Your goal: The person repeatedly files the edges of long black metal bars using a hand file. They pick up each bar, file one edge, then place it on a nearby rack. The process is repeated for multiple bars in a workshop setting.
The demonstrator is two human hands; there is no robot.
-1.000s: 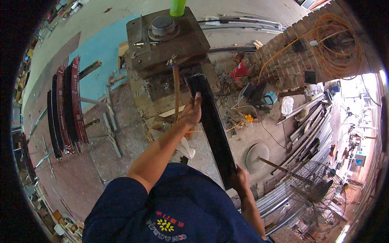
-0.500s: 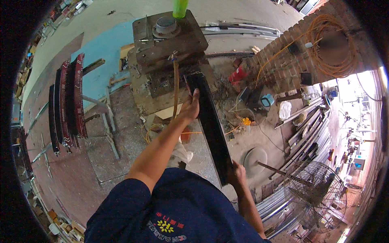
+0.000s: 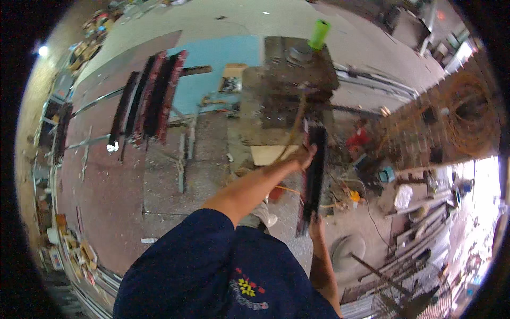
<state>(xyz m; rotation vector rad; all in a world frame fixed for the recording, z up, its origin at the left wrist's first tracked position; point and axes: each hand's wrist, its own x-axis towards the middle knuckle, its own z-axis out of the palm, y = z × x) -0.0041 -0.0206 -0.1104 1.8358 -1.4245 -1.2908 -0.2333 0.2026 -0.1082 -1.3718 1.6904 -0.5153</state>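
Note:
A long black metal profile hangs upright in the picture in front of me, its near end by my body and its far end by the machine. My left hand grips its left edge near the far end. At the near end my right hand is closed round it. Just beyond the far end stands a dirty brown machine with a hose hanging from it. Similar black profiles with red film lie side by side on a stand at the left. Motion blurs the fingers slightly.
A bright green cup stands on the machine. To the right are a brick pillar with coiled orange hose, a red object, piled metal lengths and a pedestal fan's round base. A cardboard piece lies below the machine.
The view has swung left, so the machine and pillar sit further right and the stacked profiles show more fully. The held profile has turned from slanting to nearly straight; both hands keep hold.

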